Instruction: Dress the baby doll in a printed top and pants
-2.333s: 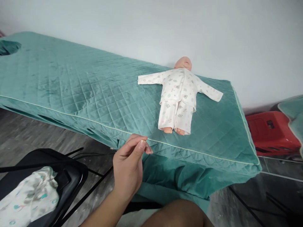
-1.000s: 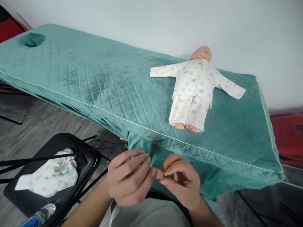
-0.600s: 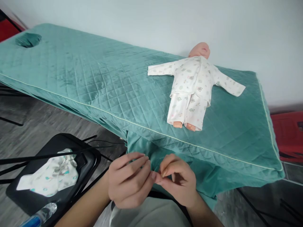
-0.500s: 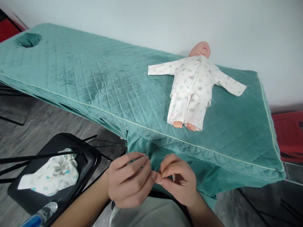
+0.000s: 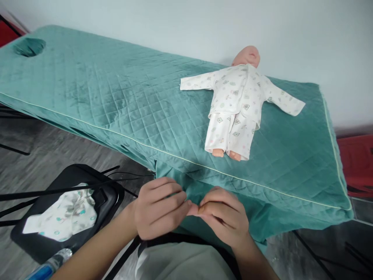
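Note:
My left hand (image 5: 163,208) is closed in front of my body, its fingers curled and its thumb hidden from above. Its tips meet those of my right hand (image 5: 225,216), where thumb and forefinger press together. Anything between the fingertips is too small or too hidden to make out. Beyond my hands a baby doll (image 5: 246,56) lies face up on a green quilted bed (image 5: 140,101). It wears a white patterned jacket (image 5: 236,91) with the sleeves spread wide, and matching trousers (image 5: 229,132). Its feet show at the trouser ends. Neither hand touches the doll.
On the left, a black chair (image 5: 78,173) bears a folded white patterned cloth (image 5: 68,214) and a bottle with a blue label (image 5: 49,266). Dark straps cross over the chair. A red chair (image 5: 357,163) stands beyond the bed's right end; a pale wall (image 5: 175,27) rises behind.
My hands have shifted slightly, the right one a little to the right, with its fingers more tightly folded. The view has tilted a little. The doll and clothes lie as before.

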A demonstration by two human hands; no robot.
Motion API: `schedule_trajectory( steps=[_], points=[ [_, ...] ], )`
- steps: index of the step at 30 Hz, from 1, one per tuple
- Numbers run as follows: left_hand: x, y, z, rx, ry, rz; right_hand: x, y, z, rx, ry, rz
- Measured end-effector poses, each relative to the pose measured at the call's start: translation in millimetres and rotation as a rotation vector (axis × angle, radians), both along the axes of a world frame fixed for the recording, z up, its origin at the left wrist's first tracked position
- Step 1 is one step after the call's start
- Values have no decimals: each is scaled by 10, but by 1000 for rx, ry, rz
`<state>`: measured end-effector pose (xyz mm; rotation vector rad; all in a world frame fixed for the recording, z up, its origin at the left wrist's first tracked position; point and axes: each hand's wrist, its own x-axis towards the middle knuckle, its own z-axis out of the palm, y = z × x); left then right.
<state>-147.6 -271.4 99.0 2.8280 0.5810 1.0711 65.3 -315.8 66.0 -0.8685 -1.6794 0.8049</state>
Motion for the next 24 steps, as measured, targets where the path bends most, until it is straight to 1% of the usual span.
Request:
schedule_trajectory(
  steps=[3,5,8,12,14,16,19,22,24],
  points=[
    [64,52,-78,-164,-158,34,1,47,35,-57,-20,-10],
    [79,73,-159,-311,-241,25,-21,91,37,-147,0,-9],
    [88,58,-265,-651,-325,48,-69,144,-11,-317,87,2],
    [147,-28,-367,-1172,-510,217,-129,168,-99,-475,266,29],
    [206,-73,-403,-1385,-644,294,-157,162,-136,-536,354,22],
    [278,-111,-433,-1557,-770,329,-187,147,-179,-595,444,19],
    [391,-156,-470,-1725,-921,314,-232,115,-261,-686,600,37],
    [485,-185,-486,-1776,-1044,291,-264,95,-310,-755,749,58],
    [528,-192,-475,-1790,-1078,276,-267,97,-292,-800,820,78]
  ],
)
